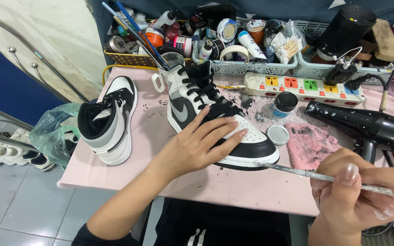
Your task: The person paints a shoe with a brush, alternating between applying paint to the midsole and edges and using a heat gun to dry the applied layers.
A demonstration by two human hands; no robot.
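A black, white and grey high-top sneaker (192, 98) stands on the pink table (233, 187), toe toward me. My left hand (201, 143) lies flat over its laces and toe box, holding it down. My right hand (365, 191) grips a thin paint-smeared brush (297, 171) whose tip meets the black toe edge of the sneaker sole. The matching sneaker (108, 120) stands at the table's left edge, untouched.
A small open paint jar (283, 104) and its lid (277, 135) sit beside a pink stained cloth (308, 143). A black hair dryer (365, 127), a power strip (304, 86) and baskets of brushes and bottles (197, 41) line the back. More shoes (10, 152) are on the floor.
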